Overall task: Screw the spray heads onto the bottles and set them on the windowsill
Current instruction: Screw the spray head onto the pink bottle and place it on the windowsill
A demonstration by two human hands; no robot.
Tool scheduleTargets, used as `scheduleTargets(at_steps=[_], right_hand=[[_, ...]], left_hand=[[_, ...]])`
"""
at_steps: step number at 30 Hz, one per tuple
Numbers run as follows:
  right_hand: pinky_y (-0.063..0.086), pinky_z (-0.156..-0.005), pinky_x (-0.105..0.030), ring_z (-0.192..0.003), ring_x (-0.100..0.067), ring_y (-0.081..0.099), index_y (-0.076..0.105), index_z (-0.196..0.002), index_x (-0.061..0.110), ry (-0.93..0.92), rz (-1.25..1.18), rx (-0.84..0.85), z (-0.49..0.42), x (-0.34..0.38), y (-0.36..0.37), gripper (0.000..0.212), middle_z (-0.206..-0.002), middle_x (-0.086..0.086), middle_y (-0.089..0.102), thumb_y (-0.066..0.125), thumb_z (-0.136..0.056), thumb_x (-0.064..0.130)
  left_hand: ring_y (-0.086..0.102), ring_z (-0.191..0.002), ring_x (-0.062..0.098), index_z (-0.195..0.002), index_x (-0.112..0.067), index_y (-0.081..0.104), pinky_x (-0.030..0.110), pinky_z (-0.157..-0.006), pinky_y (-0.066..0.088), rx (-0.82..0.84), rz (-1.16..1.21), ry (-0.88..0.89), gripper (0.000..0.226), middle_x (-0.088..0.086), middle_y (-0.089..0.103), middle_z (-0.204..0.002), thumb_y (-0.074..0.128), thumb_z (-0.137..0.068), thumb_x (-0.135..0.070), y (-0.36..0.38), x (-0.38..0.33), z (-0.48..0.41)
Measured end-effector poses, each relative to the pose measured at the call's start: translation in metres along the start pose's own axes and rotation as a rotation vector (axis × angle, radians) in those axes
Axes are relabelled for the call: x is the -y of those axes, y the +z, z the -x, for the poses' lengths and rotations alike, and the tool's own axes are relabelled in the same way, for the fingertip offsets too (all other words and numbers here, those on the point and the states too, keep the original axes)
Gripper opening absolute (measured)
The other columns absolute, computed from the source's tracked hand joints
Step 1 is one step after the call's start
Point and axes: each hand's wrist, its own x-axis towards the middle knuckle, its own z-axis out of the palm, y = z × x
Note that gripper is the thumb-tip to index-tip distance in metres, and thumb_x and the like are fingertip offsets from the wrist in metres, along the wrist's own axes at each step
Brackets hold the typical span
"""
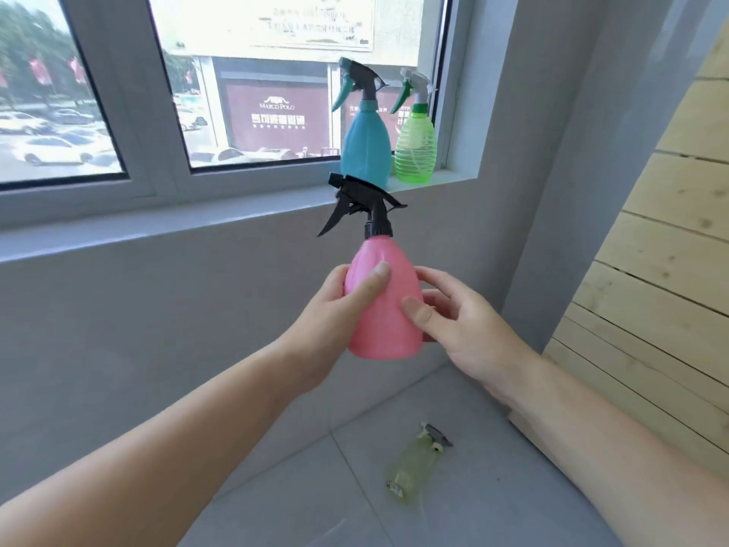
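A pink bottle (384,309) with a black spray head (365,207) on its neck is held upright below the windowsill (244,221). My left hand (339,309) grips its left side and my right hand (453,321) holds its right side. On the sill's right end stand a blue bottle (365,148) with a teal and black spray head and a green ribbed bottle (415,152) with a white and green spray head. A pale yellow-green bottle (410,465) with a spray head at its neck lies on the floor.
Grey wall runs under the window (252,92). A pale wooden slatted panel (651,270) leans at the right. Grey floor tiles (307,487) are below. The sill to the left of the blue bottle is bare.
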Motion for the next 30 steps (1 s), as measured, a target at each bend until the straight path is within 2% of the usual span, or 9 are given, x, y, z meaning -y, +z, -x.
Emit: scheduleTargets(at_steps=[2, 5, 8, 11, 14, 17, 20, 24, 30], right_hand=[[0.055, -0.098, -0.042, -0.106, -0.015, 0.071, 0.058, -0.132, 0.035, -0.047, 0.023, 0.024, -0.018, 0.017, 0.006, 0.056, -0.115, 0.002, 0.075, 0.073, -0.079, 0.046], [0.056, -0.097, -0.033, -0.108, -0.015, 0.070, 0.054, -0.138, 0.035, -0.108, 0.107, 0.056, -0.049, 0.038, 0.010, 0.053, -0.122, -0.002, 0.071, 0.070, -0.087, 0.035], [0.055, -0.083, -0.015, -0.102, -0.017, 0.067, 0.046, -0.145, 0.034, -0.173, 0.191, 0.068, -0.081, 0.058, 0.020, 0.053, -0.124, -0.007, 0.066, 0.062, -0.095, 0.033], [0.049, -0.072, -0.007, -0.091, -0.008, 0.063, 0.036, -0.151, 0.034, -0.217, 0.243, 0.064, -0.115, 0.074, 0.033, 0.058, -0.117, -0.004, 0.064, 0.058, -0.097, 0.032], [0.051, -0.083, -0.018, -0.101, -0.015, 0.065, 0.027, -0.155, 0.035, -0.248, 0.254, 0.029, -0.143, 0.087, 0.045, 0.066, -0.123, -0.003, 0.061, 0.059, -0.097, 0.032], [0.049, -0.082, -0.018, -0.110, -0.018, 0.063, 0.023, -0.156, 0.034, -0.265, 0.277, -0.015, -0.168, 0.093, 0.057, 0.069, -0.126, 0.001, 0.060, 0.059, -0.097, 0.031], [0.050, -0.096, -0.030, -0.113, -0.019, 0.062, 0.026, -0.156, 0.032, -0.268, 0.305, -0.031, -0.190, 0.092, 0.067, 0.069, -0.130, -0.002, 0.059, 0.060, -0.096, 0.031], [0.048, -0.105, -0.038, -0.119, -0.016, 0.058, 0.034, -0.152, 0.028, -0.261, 0.347, -0.061, -0.210, 0.080, 0.075, 0.063, -0.134, -0.001, 0.060, 0.060, -0.095, 0.030], [0.047, -0.106, -0.044, -0.129, -0.022, 0.054, 0.023, -0.155, 0.034, -0.228, 0.374, -0.061, -0.224, 0.072, 0.075, 0.072, -0.146, 0.000, 0.051, 0.061, -0.094, 0.032]], left_hand=[[0.070, -0.121, 0.021, -0.134, -0.024, 0.056, 0.049, -0.108, 0.054, -0.010, 0.040, 0.022, 0.062, 0.003, 0.071, -0.132, 0.065, -0.081, -0.056, -0.013, -0.013, -0.011], [0.069, -0.121, 0.028, -0.139, -0.020, 0.053, 0.052, -0.107, 0.052, -0.010, 0.016, 0.072, 0.062, 0.010, 0.069, -0.134, 0.066, -0.081, -0.039, -0.033, -0.036, -0.030], [0.072, -0.109, 0.023, -0.133, -0.020, 0.055, 0.042, -0.095, 0.056, -0.045, -0.020, 0.151, 0.055, 0.009, 0.071, -0.127, 0.070, -0.080, -0.024, -0.050, -0.065, -0.048], [0.073, -0.111, 0.031, -0.135, -0.015, 0.058, 0.045, -0.095, 0.060, -0.093, -0.089, 0.215, 0.054, 0.015, 0.070, -0.128, 0.077, -0.084, -0.018, -0.069, -0.091, -0.066], [0.072, -0.114, 0.035, -0.137, -0.011, 0.059, 0.046, -0.098, 0.060, -0.165, -0.109, 0.233, 0.051, 0.017, 0.071, -0.126, 0.077, -0.090, -0.015, -0.086, -0.112, -0.086], [0.072, -0.110, 0.033, -0.139, -0.011, 0.056, 0.051, -0.100, 0.058, -0.272, -0.126, 0.258, 0.058, 0.013, 0.070, -0.120, 0.081, -0.088, -0.018, -0.100, -0.121, -0.107], [0.073, -0.106, 0.033, -0.140, -0.011, 0.053, 0.052, -0.098, 0.058, -0.333, -0.159, 0.260, 0.064, 0.013, 0.070, -0.120, 0.083, -0.085, -0.021, -0.112, -0.119, -0.125], [0.074, -0.108, 0.030, -0.141, -0.013, 0.053, 0.046, -0.098, 0.059, -0.339, -0.190, 0.224, 0.066, 0.013, 0.072, -0.124, 0.085, -0.084, -0.022, -0.119, -0.107, -0.142], [0.073, -0.109, 0.029, -0.149, -0.021, 0.050, 0.039, -0.093, 0.059, -0.370, -0.222, 0.221, 0.077, 0.012, 0.072, -0.126, 0.085, -0.083, -0.033, -0.119, -0.102, -0.163]])
